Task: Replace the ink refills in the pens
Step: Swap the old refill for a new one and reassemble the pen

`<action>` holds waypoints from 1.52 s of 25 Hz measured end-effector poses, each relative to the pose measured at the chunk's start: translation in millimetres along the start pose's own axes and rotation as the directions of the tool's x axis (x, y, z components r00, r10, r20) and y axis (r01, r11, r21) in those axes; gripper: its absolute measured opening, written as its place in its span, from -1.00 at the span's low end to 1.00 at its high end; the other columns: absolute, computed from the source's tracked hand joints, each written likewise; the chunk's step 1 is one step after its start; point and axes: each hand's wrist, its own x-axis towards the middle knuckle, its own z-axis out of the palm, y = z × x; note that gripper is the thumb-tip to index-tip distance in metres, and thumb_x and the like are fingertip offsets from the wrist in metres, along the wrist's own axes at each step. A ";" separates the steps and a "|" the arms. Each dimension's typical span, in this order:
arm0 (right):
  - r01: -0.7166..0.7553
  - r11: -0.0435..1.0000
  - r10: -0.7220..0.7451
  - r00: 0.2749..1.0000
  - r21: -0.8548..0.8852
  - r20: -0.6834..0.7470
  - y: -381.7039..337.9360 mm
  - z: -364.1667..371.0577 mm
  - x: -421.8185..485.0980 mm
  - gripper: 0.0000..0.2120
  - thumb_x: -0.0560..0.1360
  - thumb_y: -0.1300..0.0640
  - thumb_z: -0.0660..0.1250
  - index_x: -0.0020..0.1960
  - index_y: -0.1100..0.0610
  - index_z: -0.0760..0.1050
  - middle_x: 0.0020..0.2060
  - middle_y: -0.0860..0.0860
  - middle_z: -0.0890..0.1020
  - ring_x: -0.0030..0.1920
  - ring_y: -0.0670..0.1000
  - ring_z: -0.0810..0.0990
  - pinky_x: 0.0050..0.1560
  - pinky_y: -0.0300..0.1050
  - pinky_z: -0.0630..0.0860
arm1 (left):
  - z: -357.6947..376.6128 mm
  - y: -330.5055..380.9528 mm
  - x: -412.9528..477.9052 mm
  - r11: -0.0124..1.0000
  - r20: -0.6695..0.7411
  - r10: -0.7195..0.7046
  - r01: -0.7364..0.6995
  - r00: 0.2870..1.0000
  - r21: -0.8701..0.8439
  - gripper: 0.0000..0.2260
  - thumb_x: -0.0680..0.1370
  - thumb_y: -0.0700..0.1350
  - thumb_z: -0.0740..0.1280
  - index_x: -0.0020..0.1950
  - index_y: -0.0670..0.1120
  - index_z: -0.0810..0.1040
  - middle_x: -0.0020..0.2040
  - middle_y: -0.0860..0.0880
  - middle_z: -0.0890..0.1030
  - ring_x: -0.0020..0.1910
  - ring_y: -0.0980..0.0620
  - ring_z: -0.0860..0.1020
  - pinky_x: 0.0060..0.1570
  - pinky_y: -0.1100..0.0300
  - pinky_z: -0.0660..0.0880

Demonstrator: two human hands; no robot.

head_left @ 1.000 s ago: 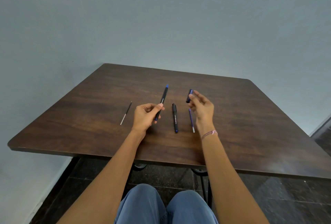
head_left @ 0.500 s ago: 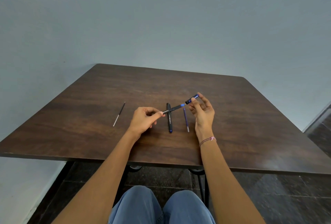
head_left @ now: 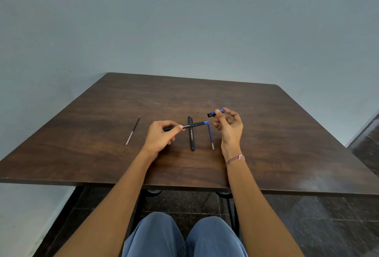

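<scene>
Dark brown wood grain covered the tabletop (head_left: 266, 133), and everything sat near its front middle, within easy reach of both your arms. Your left hand (head_left: 160, 135) was closed round the back end of a black pen (head_left: 194, 125). Thumb and fingers pinched the barrel so it lay level above the tabletop, its blue open end pointing toward your right hand (head_left: 230, 127). That hand was raised a little, its fingertips pinching a short blue-and-black piece (head_left: 214, 113) held apart from the barrel. I judged this to be a part belonging to that pen, though I could not tell whether it was the cap or the end section. Holding it aside left the barrel mouth free.

A second black pen (head_left: 191, 137) lay on the tabletop between your hands, pointing toward you. The held pen crossed above it, and it was apparently waiting its turn. Just to its right lay a blue refill (head_left: 210, 136), its far end near the held pen's open tip, probably so it could be picked up and slid in. A thinner grey-and-black refill (head_left: 132, 131) lay well apart to the left, likely put out of the way.
</scene>
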 end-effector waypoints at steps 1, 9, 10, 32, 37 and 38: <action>0.000 1.000 0.000 1.000 -0.011 0.000 0.5 0.2 0.3 -0.75 0.40 0.19 0.49 0.00 0.04 0.49 -0.33 -0.05 0.70 -0.35 -0.13 0.65 -0.30 -0.29 0.57 | 0.0 0.5 0.0 1.000 -0.006 -0.002 0.002 1.000 -0.008 -0.89 0.51 -0.15 0.39 -0.18 -0.08 0.69 -0.47 -0.07 0.48 -0.48 0.03 0.39 -0.49 0.26 0.33; 0.022 0.999 -0.022 1.000 -0.042 -0.002 3.3 -1.2 1.2 -0.75 0.41 0.19 0.49 0.01 0.06 0.49 -0.34 -0.05 0.70 -0.33 -0.12 0.66 -0.29 -0.28 0.58 | 1.0 -1.5 2.2 0.999 -0.044 -0.029 0.027 0.999 -0.044 -0.89 0.51 -0.15 0.39 -0.18 -0.05 0.69 -0.51 0.02 0.46 -0.51 0.11 0.38 -0.51 0.30 0.33; 0.024 0.998 -0.024 1.000 -0.056 0.006 3.7 -1.1 0.9 -0.75 0.40 0.18 0.49 0.01 0.05 0.49 -0.33 -0.05 0.71 -0.33 -0.11 0.66 -0.29 -0.28 0.57 | 1.0 -1.9 2.6 0.999 -0.045 -0.026 0.024 0.999 -0.045 -0.89 0.51 -0.15 0.39 -0.19 -0.04 0.68 -0.51 0.03 0.47 -0.51 0.10 0.39 -0.51 0.30 0.33; 0.069 0.954 0.039 0.937 -0.292 0.348 5.7 5.5 -7.3 -0.63 0.58 0.36 0.17 0.27 0.05 0.52 0.15 -0.11 0.58 0.12 -0.13 0.54 -0.07 -0.34 0.57 | -2.8 -9.4 5.6 0.999 -0.069 0.020 -0.018 0.997 0.033 -0.85 0.60 -0.07 0.27 -0.08 0.07 0.62 -0.57 0.17 0.38 -0.55 0.19 0.30 -0.48 0.34 0.27; 0.145 0.903 0.027 0.921 -0.405 0.389 5.6 5.5 -5.9 -0.46 0.54 0.44 0.06 0.25 -0.09 0.51 0.16 -0.17 0.54 0.11 -0.06 0.53 0.15 -0.17 0.53 | -4.5 -7.8 5.1 1.000 -0.090 0.007 -0.005 0.996 0.025 -0.85 0.60 -0.07 0.28 -0.10 0.06 0.63 -0.58 0.16 0.33 -0.53 0.16 0.25 -0.48 0.35 0.25; 0.149 0.889 0.034 0.922 -0.433 0.386 6.3 5.9 -5.8 -0.47 0.54 0.44 0.06 0.26 -0.07 0.51 0.18 -0.13 0.54 0.06 -0.04 0.54 0.20 -0.09 0.50 | -4.5 -7.7 5.0 0.999 -0.092 0.007 -0.004 0.996 0.039 -0.84 0.60 -0.07 0.27 -0.10 0.05 0.63 -0.58 0.17 0.35 -0.52 0.16 0.25 -0.46 0.32 0.25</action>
